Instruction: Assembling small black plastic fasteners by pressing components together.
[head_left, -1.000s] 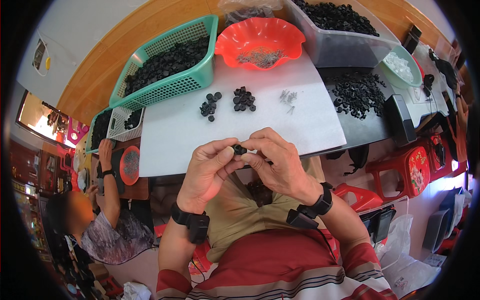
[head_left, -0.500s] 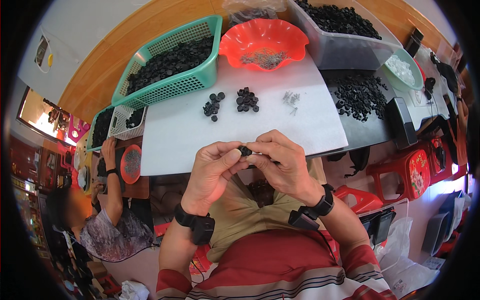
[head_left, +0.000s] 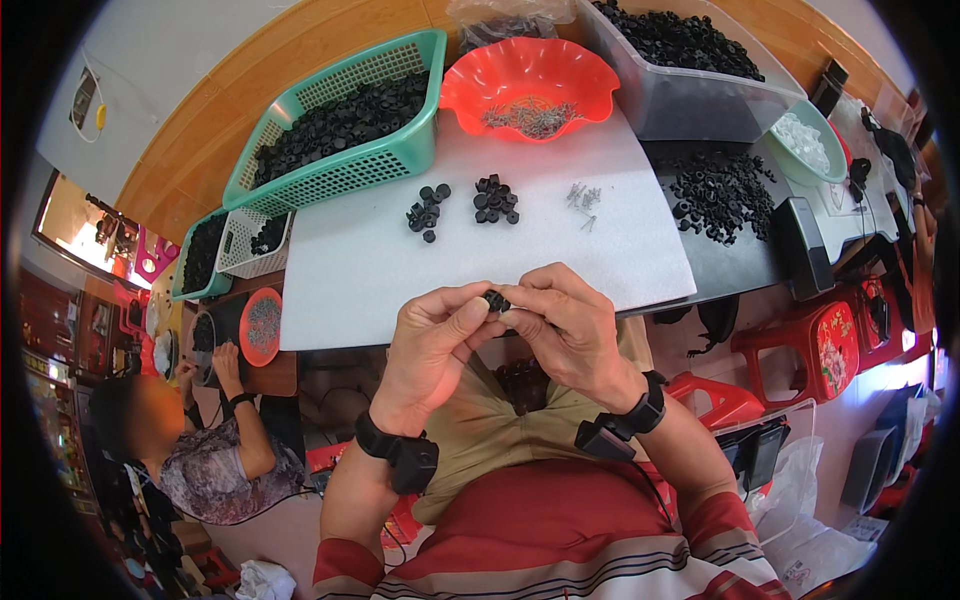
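Just beyond the near edge of the white sheet (head_left: 350,270), my two hands meet around a small black plastic part (head_left: 495,300). My left hand (head_left: 432,340) pinches it between thumb and forefinger. My right hand (head_left: 565,325) grips its other side with thumb and fingertips; the fingers partly hide the part's shape. On the sheet ahead lie a small group of black round caps (head_left: 428,212), a heap of black plastic pieces (head_left: 494,200) and a few thin silvery metal pieces (head_left: 584,198), too small to name surely.
Behind stand a green basket (head_left: 330,165) of black parts, a red wavy-rimmed bowl (head_left: 530,80) with metal pieces, and a clear bin (head_left: 690,95). Loose black parts (head_left: 722,195) are spread at right. A co-worker (head_left: 215,450) sits at left beside an orange-red dish (head_left: 262,325).
My hands stay nearly in place, with the black part shifted slightly right and turned between my fingers. The co-worker's raised hand has come down from the white basket toward the orange-red dish.
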